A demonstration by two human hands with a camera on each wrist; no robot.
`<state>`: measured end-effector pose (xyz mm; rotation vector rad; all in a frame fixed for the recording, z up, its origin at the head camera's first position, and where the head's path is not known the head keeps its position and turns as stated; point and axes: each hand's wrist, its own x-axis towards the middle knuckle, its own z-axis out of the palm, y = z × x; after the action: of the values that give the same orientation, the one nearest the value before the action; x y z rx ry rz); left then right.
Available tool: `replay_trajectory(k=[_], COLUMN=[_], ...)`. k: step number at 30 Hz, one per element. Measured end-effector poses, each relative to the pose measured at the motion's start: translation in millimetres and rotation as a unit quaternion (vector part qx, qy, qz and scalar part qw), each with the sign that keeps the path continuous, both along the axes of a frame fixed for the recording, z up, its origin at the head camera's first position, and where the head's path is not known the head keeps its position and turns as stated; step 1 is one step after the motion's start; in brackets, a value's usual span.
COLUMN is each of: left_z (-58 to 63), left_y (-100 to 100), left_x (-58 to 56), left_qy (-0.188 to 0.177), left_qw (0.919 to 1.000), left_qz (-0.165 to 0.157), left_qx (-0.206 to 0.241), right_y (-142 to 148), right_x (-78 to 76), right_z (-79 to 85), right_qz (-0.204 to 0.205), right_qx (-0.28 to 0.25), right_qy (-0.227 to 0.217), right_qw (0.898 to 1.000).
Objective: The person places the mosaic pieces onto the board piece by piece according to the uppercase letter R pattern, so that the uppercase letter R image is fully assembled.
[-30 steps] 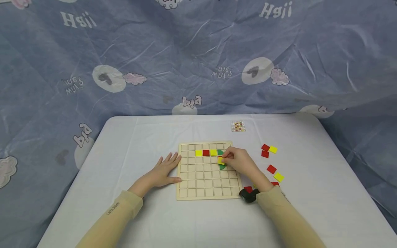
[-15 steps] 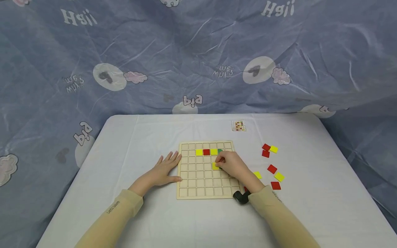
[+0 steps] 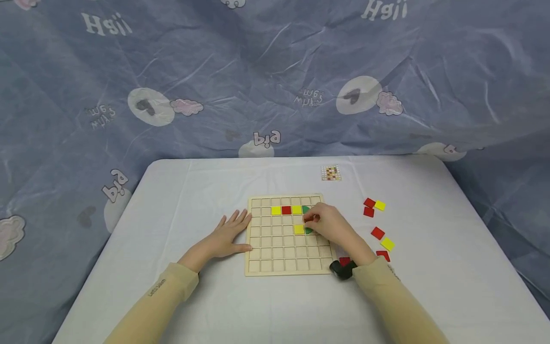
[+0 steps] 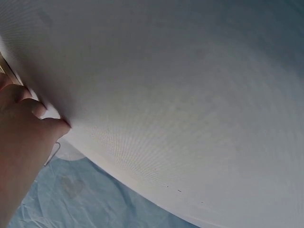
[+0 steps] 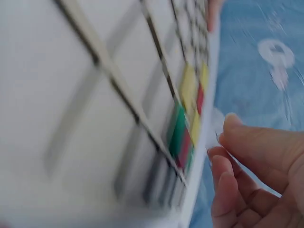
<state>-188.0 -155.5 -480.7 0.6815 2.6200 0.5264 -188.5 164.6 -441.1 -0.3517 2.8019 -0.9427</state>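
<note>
A square wooden grid board (image 3: 277,267) lies on the white table. My left hand (image 3: 222,240) rests flat at its left edge, fingers spread, fingertips on the rim. My right hand (image 3: 332,224) hovers over the board's right part, its thumb and fingertips apart with nothing visible between them in the right wrist view. Beside it a yellow square tile (image 3: 298,230) sits in a cell, left of a partly covered green piece (image 3: 308,231). A red tile (image 5: 184,149) is just under the fingers. The upper row carries two yellow tiles, one red tile (image 3: 286,210) and another green piece (image 3: 305,209).
Loose red and yellow tiles (image 3: 387,244) are scattered right of the board, some partly behind the right forearm. A small pattern card (image 3: 331,173) lies behind the board. A black wrist camera (image 3: 342,270) hangs below the right wrist. A blue printed cloth (image 3: 275,86) hangs behind the table.
My right hand, which pinched a yellow tile, has set it into a cell beside the lower green piece and let go, then moved slightly right and away. The left hand stays still.
</note>
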Motion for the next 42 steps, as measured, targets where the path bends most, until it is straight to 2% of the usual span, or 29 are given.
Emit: replay_trajectory(k=[4,8,13,19,29,35,42], left_z=[0.7,1.2,1.4,2.3,0.6,0.7,0.4], left_y=[0,0,0,0,-1,-1,-1], left_x=[-0.6,-0.7,-0.2,0.9,0.6,0.7,0.9], left_qy=[0.002,0.001,-0.003,0.002,0.005,0.007,0.007], left_qw=[1.0000,1.0000,1.0000,1.0000,0.9999,0.9999,0.9999], left_qz=[-0.004,-0.003,0.000,-0.001,-0.005,-0.005,-0.004], left_qx=[0.006,0.009,0.007,0.009,0.010,0.008,0.009], right_y=[32,66,105,137,149,148,142], right_x=[-2.0,0.6,11.2,23.9,32.2,33.5,34.1], right_z=[12.0,15.6,8.3,-6.0,-19.1,-22.0,-20.7], right_qz=[-0.038,-0.073,-0.097,-0.133,-0.182,-0.195,-0.189], right_qx=[-0.011,-0.007,0.005,0.022,0.040,0.037,0.028], right_qy=[-0.001,-0.002,-0.012,-0.050,-0.099,-0.093,-0.077], right_qw=[0.999,0.997,0.995,0.990,0.978,0.976,0.978])
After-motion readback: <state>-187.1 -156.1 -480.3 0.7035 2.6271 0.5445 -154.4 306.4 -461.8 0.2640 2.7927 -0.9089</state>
